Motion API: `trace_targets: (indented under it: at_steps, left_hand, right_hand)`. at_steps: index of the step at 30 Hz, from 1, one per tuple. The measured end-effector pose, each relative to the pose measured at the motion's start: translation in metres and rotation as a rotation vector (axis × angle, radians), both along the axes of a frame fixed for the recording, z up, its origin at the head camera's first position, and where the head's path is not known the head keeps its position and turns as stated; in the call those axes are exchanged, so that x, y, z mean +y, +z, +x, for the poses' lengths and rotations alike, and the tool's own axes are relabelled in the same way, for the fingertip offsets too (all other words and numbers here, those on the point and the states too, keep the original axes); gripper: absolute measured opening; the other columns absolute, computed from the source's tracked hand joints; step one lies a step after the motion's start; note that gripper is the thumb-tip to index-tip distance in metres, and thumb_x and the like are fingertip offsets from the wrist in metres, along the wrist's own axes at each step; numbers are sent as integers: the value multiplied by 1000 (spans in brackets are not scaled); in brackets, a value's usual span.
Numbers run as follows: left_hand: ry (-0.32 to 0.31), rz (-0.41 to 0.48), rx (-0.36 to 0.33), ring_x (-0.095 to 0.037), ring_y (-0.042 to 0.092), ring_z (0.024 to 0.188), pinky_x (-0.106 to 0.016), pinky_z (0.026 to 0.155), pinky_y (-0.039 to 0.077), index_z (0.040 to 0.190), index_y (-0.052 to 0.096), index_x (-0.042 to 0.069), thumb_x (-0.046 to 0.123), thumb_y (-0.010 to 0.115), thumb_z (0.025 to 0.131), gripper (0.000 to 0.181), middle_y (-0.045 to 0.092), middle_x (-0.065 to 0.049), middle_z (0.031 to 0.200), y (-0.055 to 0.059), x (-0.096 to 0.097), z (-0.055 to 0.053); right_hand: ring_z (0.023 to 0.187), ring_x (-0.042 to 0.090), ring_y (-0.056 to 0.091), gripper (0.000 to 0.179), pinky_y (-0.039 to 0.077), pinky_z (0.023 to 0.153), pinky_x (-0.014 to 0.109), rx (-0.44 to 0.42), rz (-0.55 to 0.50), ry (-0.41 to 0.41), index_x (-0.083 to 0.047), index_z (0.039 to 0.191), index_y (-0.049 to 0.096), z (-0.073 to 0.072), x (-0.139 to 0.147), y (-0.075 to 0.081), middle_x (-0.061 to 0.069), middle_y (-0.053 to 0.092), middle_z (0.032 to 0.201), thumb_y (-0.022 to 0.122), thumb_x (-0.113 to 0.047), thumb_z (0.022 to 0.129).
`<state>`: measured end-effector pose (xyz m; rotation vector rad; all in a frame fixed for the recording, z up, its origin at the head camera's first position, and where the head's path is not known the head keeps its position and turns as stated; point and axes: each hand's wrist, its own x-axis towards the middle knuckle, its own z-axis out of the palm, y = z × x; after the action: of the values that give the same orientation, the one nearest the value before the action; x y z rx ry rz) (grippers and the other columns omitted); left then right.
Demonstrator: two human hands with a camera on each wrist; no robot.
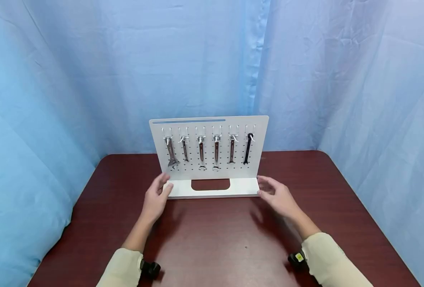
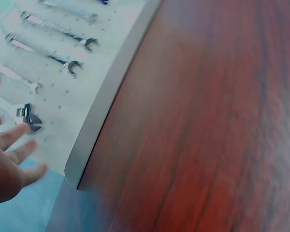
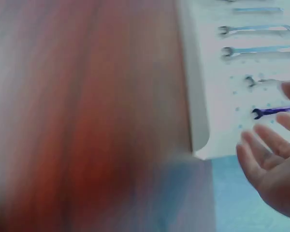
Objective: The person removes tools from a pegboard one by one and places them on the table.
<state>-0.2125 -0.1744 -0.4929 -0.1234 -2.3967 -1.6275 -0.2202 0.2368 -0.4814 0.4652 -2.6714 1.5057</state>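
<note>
A white pegboard stand (image 1: 212, 173) stands upright on the table, with several wrenches hung in a row on its hooks. At the left end of the row is an adjustable wrench (image 1: 170, 152); at the right end hangs a dark wrench (image 1: 248, 148). Silver combination wrenches (image 1: 216, 151) fill the middle. My left hand (image 1: 156, 197) is at the left end of the stand's base, fingers spread and holding nothing. Beside the base's right end is my right hand (image 1: 277, 195), its fingers loosely bent and fingertips right at the edge.
The stand sits toward the back of a dark red wooden table (image 1: 212, 235). Its base has a rounded cutout (image 1: 210, 184). Light blue curtains (image 1: 183, 59) hang behind the table and along both sides.
</note>
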Motion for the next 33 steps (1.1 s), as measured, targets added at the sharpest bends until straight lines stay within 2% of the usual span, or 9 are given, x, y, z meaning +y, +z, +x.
trace_targets:
  at_steps: [2, 4, 6, 8, 12, 17, 23, 28, 33]
  left_hand:
    - [20, 163, 29, -37, 48, 134, -41, 108, 42, 155, 35, 3, 12, 65, 99, 64, 52, -23, 144, 1, -5, -1]
    - [38, 279, 50, -39, 49, 132, -29, 101, 45, 158, 28, 7, 7, 68, 96, 73, 50, -24, 145, 1, -6, -3]
    - [53, 324, 66, -40, 49, 132, -20, 94, 46, 159, 25, 10, 5, 70, 94, 80, 48, -25, 145, 2, -6, -4]
    - [59, 346, 70, -40, 49, 131, -16, 91, 46, 160, 22, 10, 3, 72, 93, 84, 47, -26, 146, 1, -5, -5]
    - [90, 315, 58, -38, 48, 132, -33, 97, 47, 159, 25, 10, 4, 76, 89, 87, 47, -23, 145, -4, -4, -11]
    - [177, 274, 51, -37, 45, 134, -55, 104, 40, 158, 28, 8, 3, 78, 87, 87, 45, -21, 145, -19, -10, -30]
    - [242, 260, 44, -38, 43, 134, -56, 109, 36, 156, 32, 6, 5, 80, 85, 86, 48, -24, 142, -30, -12, -50]
    - [247, 249, 12, -39, 45, 132, -53, 111, 35, 156, 33, 5, 5, 80, 86, 84, 49, -25, 140, -37, -7, -60]
    - [251, 231, -31, -40, 51, 124, -52, 105, 41, 155, 34, 5, 6, 79, 87, 82, 52, -27, 134, -42, 1, -68]
  right_hand:
    - [116, 36, 63, 49, 57, 89, 36, -78, -297, 0, 7, 143, 48, -3, -3, 4, 29, 58, 132, 63, -3, 98]
    - [117, 31, 64, 46, 57, 87, 32, -130, -529, 12, 8, 143, 46, -6, -4, 8, 28, 58, 131, 60, -2, 100]
    - [115, 25, 65, 46, 57, 85, 30, -155, -663, 22, 8, 143, 45, -8, -5, 12, 24, 59, 131, 59, -3, 101]
    - [113, 22, 66, 45, 57, 84, 29, -161, -734, 21, 7, 142, 46, -10, -7, 14, 21, 60, 129, 60, -3, 100]
    - [108, 18, 67, 48, 57, 82, 27, -142, -743, -18, 12, 141, 45, -15, -11, 18, 20, 63, 125, 62, -1, 99]
    - [104, 17, 68, 48, 57, 76, 23, -82, -697, -114, 15, 138, 47, -30, -19, 27, 19, 66, 119, 65, 0, 96]
    - [102, 17, 67, 41, 56, 77, 21, -10, -594, -198, 9, 134, 57, -52, -31, 40, 28, 62, 124, 67, -3, 96]
    - [99, 14, 66, 35, 54, 78, 20, 48, -564, -239, 8, 129, 61, -68, -41, 47, 28, 62, 124, 65, -1, 96]
    - [97, 11, 65, 31, 53, 80, 19, 82, -551, -274, 9, 125, 63, -77, -47, 49, 28, 64, 120, 64, 5, 94]
